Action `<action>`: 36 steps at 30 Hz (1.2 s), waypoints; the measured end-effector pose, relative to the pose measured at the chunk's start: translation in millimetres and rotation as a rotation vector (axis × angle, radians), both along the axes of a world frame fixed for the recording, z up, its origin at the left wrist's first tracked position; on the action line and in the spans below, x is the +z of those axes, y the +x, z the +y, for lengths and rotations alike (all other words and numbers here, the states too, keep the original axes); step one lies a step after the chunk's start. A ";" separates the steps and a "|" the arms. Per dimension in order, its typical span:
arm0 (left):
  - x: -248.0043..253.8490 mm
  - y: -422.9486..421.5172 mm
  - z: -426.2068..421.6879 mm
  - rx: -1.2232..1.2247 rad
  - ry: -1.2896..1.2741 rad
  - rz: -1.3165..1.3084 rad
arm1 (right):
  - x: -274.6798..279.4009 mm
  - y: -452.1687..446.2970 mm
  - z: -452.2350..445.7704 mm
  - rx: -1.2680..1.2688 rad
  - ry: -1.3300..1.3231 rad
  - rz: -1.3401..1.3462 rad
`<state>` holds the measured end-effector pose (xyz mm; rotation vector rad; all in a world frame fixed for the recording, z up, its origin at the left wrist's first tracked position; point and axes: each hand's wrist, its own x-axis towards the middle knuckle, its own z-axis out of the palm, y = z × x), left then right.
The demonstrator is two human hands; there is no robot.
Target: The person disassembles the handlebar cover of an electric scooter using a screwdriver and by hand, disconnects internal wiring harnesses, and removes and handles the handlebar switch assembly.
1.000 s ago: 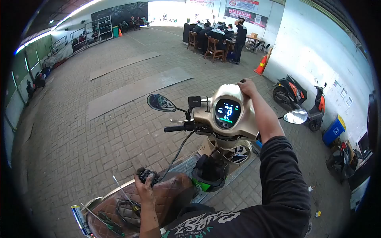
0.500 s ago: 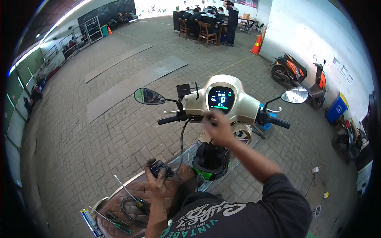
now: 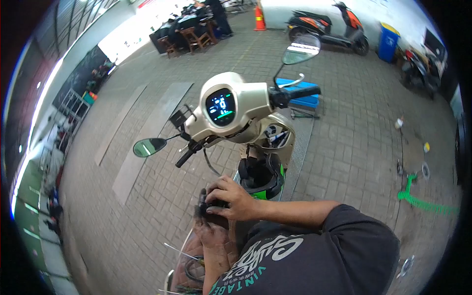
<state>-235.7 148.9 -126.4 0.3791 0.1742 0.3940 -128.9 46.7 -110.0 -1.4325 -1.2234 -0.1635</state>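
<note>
My left hand (image 3: pixel 212 235) is closed around a small black part (image 3: pixel 218 204) above the scooter's brown quilted seat (image 3: pixel 191 252). From the handlebar a black cable (image 3: pixel 210 164) runs down toward that part. My right hand (image 3: pixel 237 200) grips the same part from above, its fingers bent over it and hiding most of its shape. Ahead stands the gold scooter front (image 3: pixel 251 102) with its display (image 3: pixel 221 107) lit. A black and green helmet (image 3: pixel 263 183) sits in the footwell. Tools on the seat, including a thin metal shaft (image 3: pixel 179 250), are partly hidden by my left forearm.
A mirror (image 3: pixel 149 147) sticks out at left, another (image 3: pixel 302 49) at right. Beyond the right grip is a blue object (image 3: pixel 302 93). A green coiled hose (image 3: pixel 425 202) lies on the paved floor. Farther off are an orange scooter (image 3: pixel 329 29), a cone (image 3: pixel 259 19) and people at a table.
My right hand has come back from near the display down to the black part in my left hand. The view has turned, shifting the scooter front left and tilting it.
</note>
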 end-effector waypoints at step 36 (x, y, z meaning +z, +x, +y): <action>58.3 61.0 10.2 0.493 0.335 0.255 | 33.2 -7.4 17.2 0.113 0.264 0.205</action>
